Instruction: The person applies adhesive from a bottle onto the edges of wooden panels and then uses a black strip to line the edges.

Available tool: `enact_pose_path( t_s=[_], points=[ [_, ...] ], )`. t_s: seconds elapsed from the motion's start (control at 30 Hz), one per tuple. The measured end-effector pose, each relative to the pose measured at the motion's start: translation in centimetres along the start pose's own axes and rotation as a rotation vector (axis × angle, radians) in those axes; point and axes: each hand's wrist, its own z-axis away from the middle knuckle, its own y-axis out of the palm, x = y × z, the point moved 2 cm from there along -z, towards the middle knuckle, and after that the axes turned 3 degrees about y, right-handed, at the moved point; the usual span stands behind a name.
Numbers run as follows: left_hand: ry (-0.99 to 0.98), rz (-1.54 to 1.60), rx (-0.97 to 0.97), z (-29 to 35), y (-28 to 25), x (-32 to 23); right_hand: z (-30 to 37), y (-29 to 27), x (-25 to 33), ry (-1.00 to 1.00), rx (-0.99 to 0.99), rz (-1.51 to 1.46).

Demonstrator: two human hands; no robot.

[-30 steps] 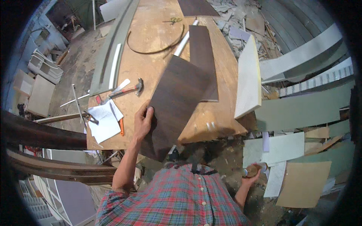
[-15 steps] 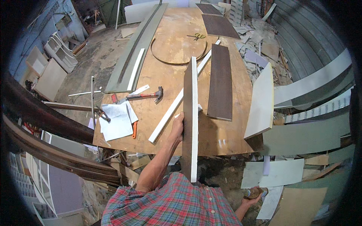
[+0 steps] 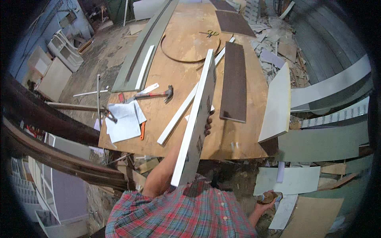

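Observation:
My left hand [image 3: 208,123] grips a long narrow board [image 3: 197,133], held on edge over the near end of the workbench. Its white edge faces up, and a pale side with dark printing shows; my fingertips curl round that side while the board hides the palm. Low at my right side, my right hand [image 3: 265,207] is closed round a shiny brownish rounded object [image 3: 270,196], possibly a bottle; its kind is not clear. Beyond the held board lie a dark brown panel [image 3: 233,83] and a white strip [image 3: 174,123] on the bench.
On the wooden workbench [image 3: 186,23] are a claw hammer [image 3: 152,95], white papers [image 3: 122,121], an orange-handled cutter [image 3: 143,131], a curved band [image 3: 170,57] and scissors [image 3: 212,34]. A white board [image 3: 276,105] leans at the right edge. Offcuts [image 3: 278,59] litter the floor.
The board has turned in my left hand: its dark side showed before, now its pale printed side does. Its near end has swung left. My right hand still holds the brownish object.

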Motion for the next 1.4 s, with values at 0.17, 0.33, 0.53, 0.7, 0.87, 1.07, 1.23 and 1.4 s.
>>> enact_pose_path(
  t_s=[0.17,0.33,0.53,0.7,0.87,1.07,1.23,1.4],
  points=[
    [0.079,-0.500,-0.011,-0.2,3.2,-0.9,0.2,0.8,-0.3,-0.007,-0.101,-0.050],
    [0.338,-0.732,-0.308,-0.5,4.7,-5.7,-0.7,0.2,-1.3,-0.019,-0.082,-0.023],
    [0.672,-1.551,-0.283,2.6,8.8,-9.3,0.5,-1.7,-0.1,-0.038,-0.094,-0.156],
    [0.642,-2.127,-0.132,6.0,8.9,-5.6,2.4,1.2,0.9,-0.134,-0.239,-0.125],
    [0.437,-2.431,0.221,9.4,7.1,-1.2,2.2,1.0,1.0,-0.217,-0.032,-0.250],
    [0.560,-2.456,0.528,8.7,6.5,2.8,3.8,3.6,-0.6,-0.119,-0.150,-0.452],
    [0.601,-2.508,0.692,7.3,7.4,5.8,4.0,5.2,-2.0,0.007,-0.203,-0.458],
    [0.639,-2.514,0.837,5.3,5.3,7.7,1.4,6.4,-2.3,0.015,-0.163,-0.285]
  ],
)
